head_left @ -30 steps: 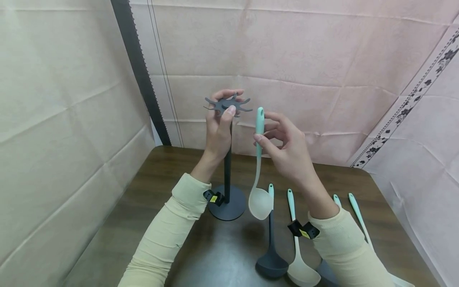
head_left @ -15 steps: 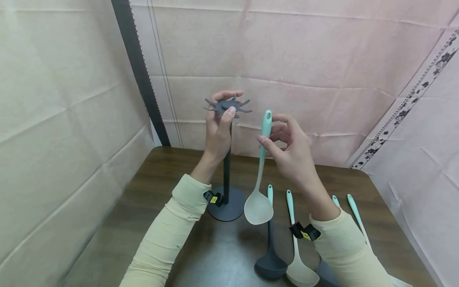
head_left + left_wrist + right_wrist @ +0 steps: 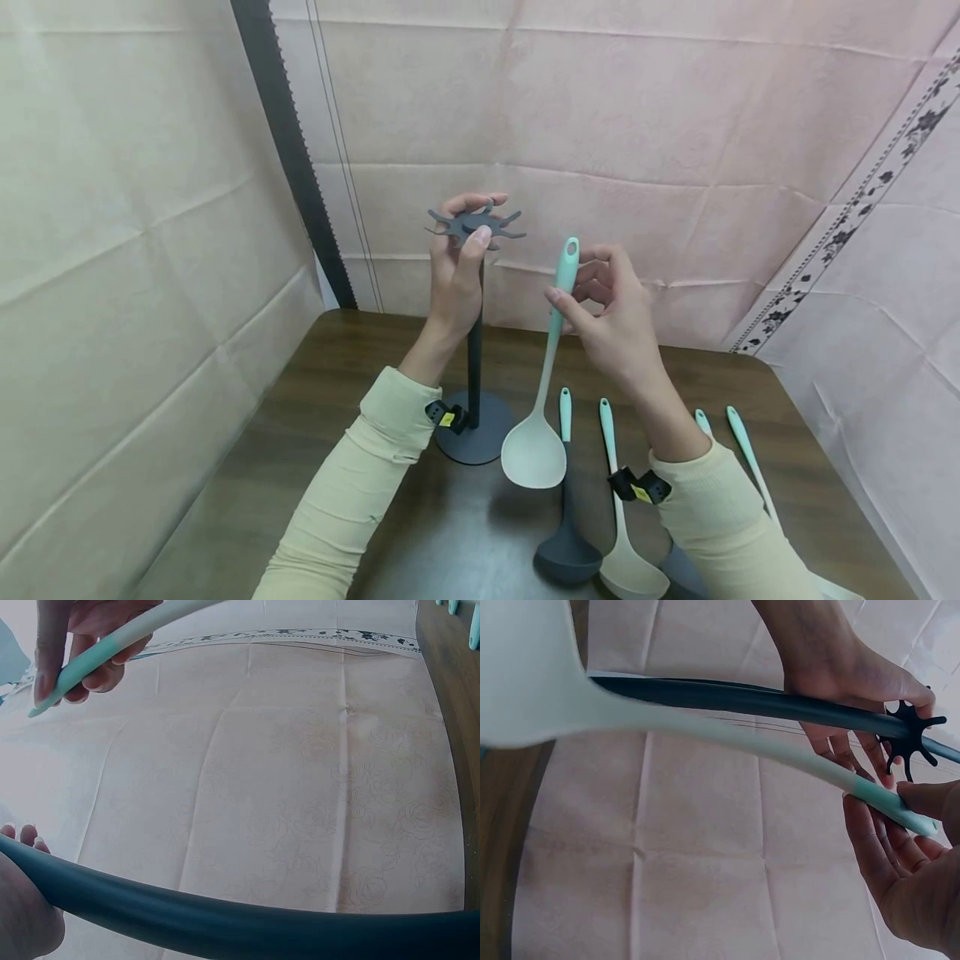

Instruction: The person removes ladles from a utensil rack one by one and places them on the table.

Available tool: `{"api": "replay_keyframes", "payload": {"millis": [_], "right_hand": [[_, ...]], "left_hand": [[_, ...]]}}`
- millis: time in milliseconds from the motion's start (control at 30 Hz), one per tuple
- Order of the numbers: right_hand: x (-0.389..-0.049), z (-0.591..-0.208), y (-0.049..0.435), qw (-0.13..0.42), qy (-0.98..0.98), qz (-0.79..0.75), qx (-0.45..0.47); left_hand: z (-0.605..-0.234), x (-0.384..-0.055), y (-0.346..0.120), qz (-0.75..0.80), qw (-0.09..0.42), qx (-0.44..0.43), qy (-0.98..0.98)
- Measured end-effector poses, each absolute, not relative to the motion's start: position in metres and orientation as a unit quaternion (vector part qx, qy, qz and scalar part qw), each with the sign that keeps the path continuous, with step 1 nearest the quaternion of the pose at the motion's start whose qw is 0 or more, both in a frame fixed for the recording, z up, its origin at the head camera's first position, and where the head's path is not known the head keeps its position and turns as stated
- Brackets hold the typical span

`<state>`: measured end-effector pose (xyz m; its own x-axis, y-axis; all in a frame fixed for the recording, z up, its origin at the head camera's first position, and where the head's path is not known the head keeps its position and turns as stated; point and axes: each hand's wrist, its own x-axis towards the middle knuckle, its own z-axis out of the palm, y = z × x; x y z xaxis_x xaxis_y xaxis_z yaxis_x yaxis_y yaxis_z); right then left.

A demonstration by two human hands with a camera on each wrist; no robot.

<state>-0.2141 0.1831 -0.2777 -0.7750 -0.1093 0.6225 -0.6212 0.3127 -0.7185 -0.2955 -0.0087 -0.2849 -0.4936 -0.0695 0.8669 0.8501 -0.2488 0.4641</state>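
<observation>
In the head view my left hand (image 3: 459,271) grips the top of a dark grey utensil stand (image 3: 475,358), thumb over the hooked rack (image 3: 472,223) and fingers behind it. My right hand (image 3: 615,321) pinches the mint handle of a white ladle (image 3: 534,450) between thumb and fingers. That ladle hangs bowl down, slightly tilted, right of the stand and apart from its hooks. In the right wrist view the ladle's pale shaft (image 3: 742,739) runs below the dark pole (image 3: 810,707); my left hand (image 3: 855,679) is behind the pole.
On the brown table (image 3: 300,467) lie a dark ladle (image 3: 567,554) and a white ladle (image 3: 630,571). More mint-handled utensils (image 3: 750,450) lie to the right, partly hidden by my right sleeve. Cloth walls (image 3: 600,100) stand behind and at both sides.
My right hand has moved slightly right and down with the ladle, away from the stand. The ladle has turned and tilted, its bowl now further left. The left hand stays on the stand.
</observation>
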Motion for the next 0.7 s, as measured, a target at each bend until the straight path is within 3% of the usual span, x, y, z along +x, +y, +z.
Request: {"api": "replay_keyframes", "payload": {"millis": [267, 700], "right_hand": [[-0.218, -0.285, 0.183, 0.240, -0.780, 0.527, 0.236], [-0.226, -0.315, 0.175, 0.183, -0.787, 0.553, 0.204]], "left_hand": [[-0.284, -0.296, -0.008, -0.696, 0.330, -0.383, -0.510], [-0.285, -0.296, -0.008, -0.699, 0.328, -0.380, -0.510]]}}
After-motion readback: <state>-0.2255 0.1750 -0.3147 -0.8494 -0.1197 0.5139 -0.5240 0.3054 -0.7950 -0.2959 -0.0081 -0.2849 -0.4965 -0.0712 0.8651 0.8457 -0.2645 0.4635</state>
